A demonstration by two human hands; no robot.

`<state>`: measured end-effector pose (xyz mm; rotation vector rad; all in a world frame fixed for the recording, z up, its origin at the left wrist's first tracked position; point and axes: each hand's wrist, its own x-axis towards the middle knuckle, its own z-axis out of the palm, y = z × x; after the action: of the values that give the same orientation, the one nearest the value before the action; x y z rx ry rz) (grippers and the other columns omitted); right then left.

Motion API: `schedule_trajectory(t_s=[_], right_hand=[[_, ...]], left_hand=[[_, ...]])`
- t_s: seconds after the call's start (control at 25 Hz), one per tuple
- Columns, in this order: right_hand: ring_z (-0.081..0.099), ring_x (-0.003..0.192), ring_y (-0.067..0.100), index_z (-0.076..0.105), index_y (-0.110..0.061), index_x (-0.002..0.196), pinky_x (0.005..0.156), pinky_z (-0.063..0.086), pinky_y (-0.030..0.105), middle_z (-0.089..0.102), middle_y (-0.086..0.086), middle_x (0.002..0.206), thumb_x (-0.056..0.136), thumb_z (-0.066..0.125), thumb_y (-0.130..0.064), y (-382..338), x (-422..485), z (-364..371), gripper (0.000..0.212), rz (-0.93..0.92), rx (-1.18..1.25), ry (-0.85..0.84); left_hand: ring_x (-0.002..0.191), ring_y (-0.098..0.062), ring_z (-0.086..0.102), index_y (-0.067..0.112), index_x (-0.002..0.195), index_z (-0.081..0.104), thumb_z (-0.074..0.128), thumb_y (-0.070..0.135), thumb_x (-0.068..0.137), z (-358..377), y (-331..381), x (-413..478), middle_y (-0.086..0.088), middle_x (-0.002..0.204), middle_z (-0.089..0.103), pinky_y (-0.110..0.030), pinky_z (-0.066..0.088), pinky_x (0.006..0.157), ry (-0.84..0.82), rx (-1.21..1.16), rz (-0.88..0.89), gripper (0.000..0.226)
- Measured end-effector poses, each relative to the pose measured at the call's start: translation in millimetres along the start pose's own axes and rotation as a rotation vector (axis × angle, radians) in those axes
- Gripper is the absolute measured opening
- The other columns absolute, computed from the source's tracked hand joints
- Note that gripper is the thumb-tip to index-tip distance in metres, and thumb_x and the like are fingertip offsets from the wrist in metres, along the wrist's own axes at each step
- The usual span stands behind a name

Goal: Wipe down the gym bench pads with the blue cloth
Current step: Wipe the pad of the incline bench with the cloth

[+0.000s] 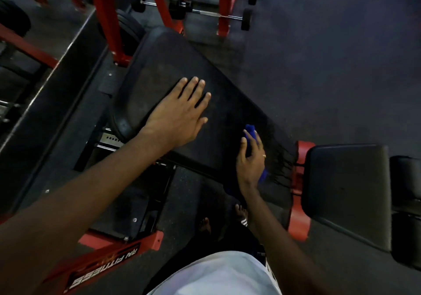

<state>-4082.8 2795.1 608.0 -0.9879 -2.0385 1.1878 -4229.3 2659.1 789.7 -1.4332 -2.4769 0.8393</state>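
Note:
A long black back pad (173,67) of a red-framed gym bench runs from the upper middle down to the right. My left hand (180,114) lies flat on it with fingers straight and spread. My right hand (250,160) grips the blue cloth (251,133) and presses it on the pad's lower right part; the cloth sticks out above and below the hand. A smaller black seat pad (346,192) sits to the right, joined by a red bracket (300,181).
The red bench frame (109,269) with lettering crosses the lower left. Barbells and dumbbells on red racks (223,5) stand at the top. Weight plates (129,30) lean behind the pad. Dark rubber floor (330,55) spreads to the right. My feet (205,224) stand below the pad.

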Motion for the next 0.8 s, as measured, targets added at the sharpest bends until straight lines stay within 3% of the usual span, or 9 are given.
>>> schedule_trajectory(t_s=[0.16, 0.32, 0.44, 0.6, 0.8], right_hand=[[0.048, 0.139, 0.019, 0.066, -0.022, 0.134, 0.116, 0.038, 0.036, 0.052, 0.002, 0.152, 0.104, 0.057, -0.028, -64.9, -60.9, 3.3, 0.032, -0.355, 0.002, -0.112], [0.025, 0.153, 0.032, 0.045, -0.028, 0.152, 0.117, 0.032, 0.049, 0.030, 0.007, 0.165, 0.104, 0.054, -0.047, -70.1, -91.3, 4.7, 0.053, -0.539, -0.209, -0.209], [0.019, 0.155, 0.032, 0.040, -0.028, 0.155, 0.119, 0.031, 0.053, 0.024, 0.007, 0.167, 0.102, 0.056, -0.050, -51.6, -85.4, 0.3, 0.060, -0.526, -0.249, -0.212], [0.025, 0.154, 0.029, 0.050, -0.024, 0.150, 0.116, 0.036, 0.051, 0.031, 0.005, 0.165, 0.104, 0.052, -0.046, -46.7, -91.1, 1.2, 0.051, -0.364, -0.175, -0.134], [0.037, 0.149, 0.032, 0.057, -0.021, 0.144, 0.113, 0.041, 0.047, 0.046, 0.007, 0.157, 0.107, 0.047, -0.044, -88.2, -82.5, 19.9, 0.045, -0.472, -0.159, -0.060]], left_hand=[[0.154, -0.039, 0.015, 0.008, 0.160, 0.019, 0.018, 0.047, 0.105, -0.3, -1.4, -0.3, -0.025, 0.165, 0.017, -0.052, 0.012, 0.125, 0.011, 0.011, 0.008, 0.068], [0.153, -0.040, 0.015, 0.007, 0.160, 0.018, 0.018, 0.046, 0.105, -1.7, -0.8, -0.8, -0.026, 0.165, 0.017, -0.053, 0.012, 0.125, 0.017, 0.026, 0.023, 0.067], [0.154, -0.041, 0.014, 0.006, 0.160, 0.018, 0.017, 0.046, 0.106, 0.2, -0.2, -1.7, -0.026, 0.165, 0.016, -0.054, 0.011, 0.124, 0.018, 0.023, 0.021, 0.067], [0.154, -0.041, 0.012, 0.006, 0.160, 0.015, 0.017, 0.045, 0.106, -2.5, 1.9, -1.2, -0.026, 0.165, 0.014, -0.054, 0.011, 0.125, 0.015, 0.020, 0.019, 0.067], [0.154, -0.041, 0.010, 0.006, 0.160, 0.013, 0.015, 0.044, 0.107, -0.9, -1.0, -0.3, -0.027, 0.166, 0.012, -0.055, 0.009, 0.125, 0.010, 0.015, 0.031, 0.066]])
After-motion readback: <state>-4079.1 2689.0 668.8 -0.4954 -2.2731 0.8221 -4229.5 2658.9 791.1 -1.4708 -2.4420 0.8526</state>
